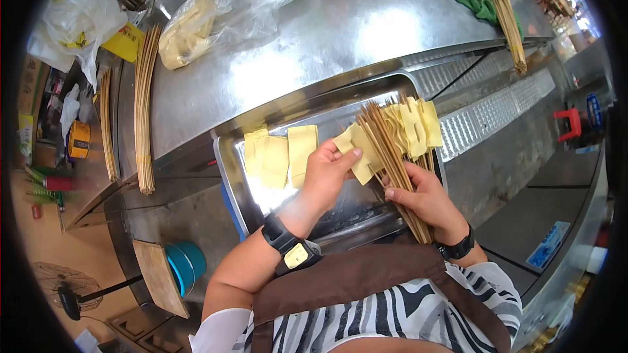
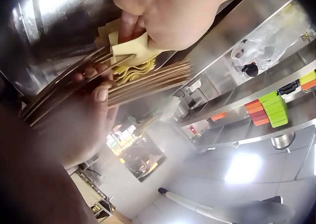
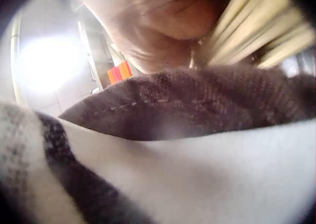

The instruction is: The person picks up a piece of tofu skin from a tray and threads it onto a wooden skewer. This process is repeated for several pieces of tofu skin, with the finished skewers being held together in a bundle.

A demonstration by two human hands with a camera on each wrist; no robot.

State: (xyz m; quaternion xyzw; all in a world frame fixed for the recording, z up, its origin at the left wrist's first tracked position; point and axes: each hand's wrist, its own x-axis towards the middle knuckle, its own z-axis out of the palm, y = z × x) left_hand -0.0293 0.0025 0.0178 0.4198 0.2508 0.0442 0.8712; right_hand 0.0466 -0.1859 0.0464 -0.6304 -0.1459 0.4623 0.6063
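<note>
My left hand (image 1: pixel 327 173) pinches a pale yellow sheet, like tofu skin (image 1: pixel 360 151), between thumb and fingers. My right hand (image 1: pixel 428 201) grips a bundle of thin wooden skewers (image 1: pixel 386 140), whose lower ends reach toward the apron. On the far side of the bundle, several folded yellow sheets (image 1: pixel 412 127) are threaded on skewers. A skewer tip overlaps the held sheet (image 2: pixel 129 52) in the left wrist view. The right wrist view shows the palm (image 3: pixel 163 26) against the skewers (image 3: pixel 261 28); its fingertips are hidden there.
Beneath both hands lies a metal tray (image 1: pixel 226 157) with stacked yellow sheets (image 1: pixel 271 160) on its left side. The steel table (image 1: pixel 314 46) behind bears a clear plastic bag (image 1: pixel 242 6). More skewer bundles lie left (image 1: pixel 145 111) and far right (image 1: pixel 509 33), beside a green cloth (image 1: pixel 476 4).
</note>
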